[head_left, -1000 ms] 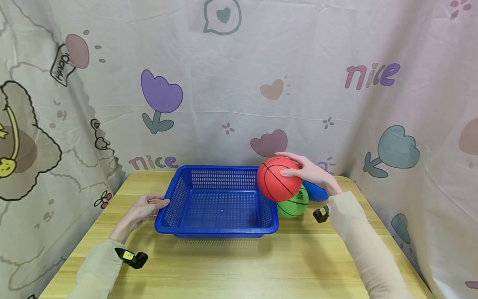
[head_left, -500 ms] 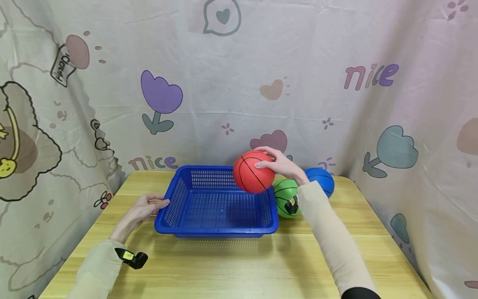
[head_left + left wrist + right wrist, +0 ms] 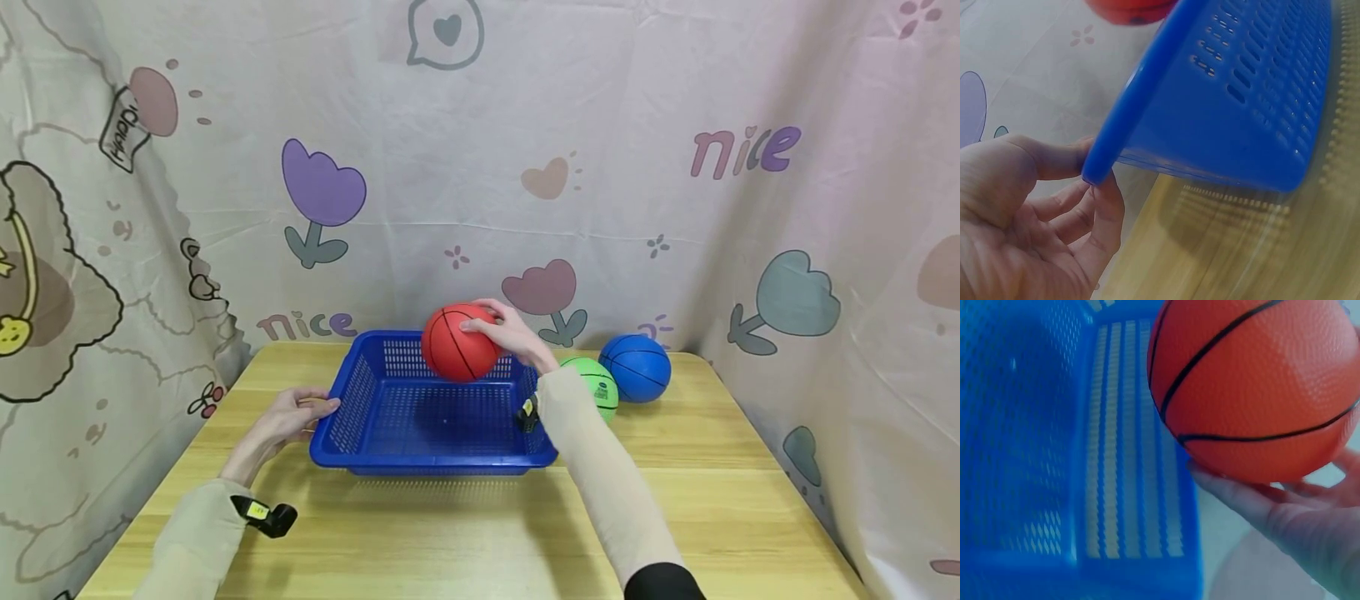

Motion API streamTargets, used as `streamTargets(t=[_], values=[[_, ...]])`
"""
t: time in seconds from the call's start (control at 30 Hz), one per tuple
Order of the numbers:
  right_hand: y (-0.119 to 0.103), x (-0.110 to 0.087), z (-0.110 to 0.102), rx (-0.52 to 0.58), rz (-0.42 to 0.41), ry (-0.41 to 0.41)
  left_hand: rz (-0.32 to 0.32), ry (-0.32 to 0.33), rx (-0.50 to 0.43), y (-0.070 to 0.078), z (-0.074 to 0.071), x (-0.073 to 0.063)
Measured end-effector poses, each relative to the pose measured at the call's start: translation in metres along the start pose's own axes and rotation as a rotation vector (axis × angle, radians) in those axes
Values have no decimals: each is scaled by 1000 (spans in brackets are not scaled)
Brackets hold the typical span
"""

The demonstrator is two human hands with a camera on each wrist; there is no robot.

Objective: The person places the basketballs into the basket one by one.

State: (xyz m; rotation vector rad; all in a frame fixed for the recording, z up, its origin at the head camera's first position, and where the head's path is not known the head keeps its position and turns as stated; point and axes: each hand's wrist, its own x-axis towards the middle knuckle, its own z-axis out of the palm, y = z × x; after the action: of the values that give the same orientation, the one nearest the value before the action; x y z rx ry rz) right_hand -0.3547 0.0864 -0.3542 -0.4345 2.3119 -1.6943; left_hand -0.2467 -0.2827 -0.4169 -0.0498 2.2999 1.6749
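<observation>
A small red basketball (image 3: pixel 456 346) with black lines is gripped by my right hand (image 3: pixel 512 332), thumb and fingers spread over its upper right side. It hangs over the back part of a blue plastic basket (image 3: pixel 435 461) with slotted walls. In the right wrist view the red basketball (image 3: pixel 1260 387) overlaps the basket's slotted wall (image 3: pixel 1129 437). My left hand (image 3: pixel 288 417) pinches the basket's left rim. The left wrist view shows the thumb above the rim (image 3: pixel 1125 119) and the curled fingers of the left hand (image 3: pixel 1041 212) below it.
To the right of the basket, a green ball (image 3: pixel 600 385) is partly hidden by my right sleeve. A blue basketball (image 3: pixel 635 368) sits behind it. All stand on a wooden table (image 3: pixel 450 542), with a printed curtain (image 3: pixel 450 167) behind and at both sides.
My right hand has carried the red basketball leftward, from above the green ball to over the basket. The green and blue balls have come more into view. My left hand stays on the rim.
</observation>
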Motion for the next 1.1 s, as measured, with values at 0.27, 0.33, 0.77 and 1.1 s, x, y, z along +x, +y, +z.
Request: streamTargets(t=[0.27,0.33,0.77,1.1], values=[[10,12,40,104,33,1,-4,2,-6,0,1,-1],[12,14,48,133,53,-5,-3,1,-2,-1,1,-1],[31,21,79,236,122,-20,-14,10,-15,1,3,1],[36,25,90,212,158,-32,-10,16,-8,-1,3,1]])
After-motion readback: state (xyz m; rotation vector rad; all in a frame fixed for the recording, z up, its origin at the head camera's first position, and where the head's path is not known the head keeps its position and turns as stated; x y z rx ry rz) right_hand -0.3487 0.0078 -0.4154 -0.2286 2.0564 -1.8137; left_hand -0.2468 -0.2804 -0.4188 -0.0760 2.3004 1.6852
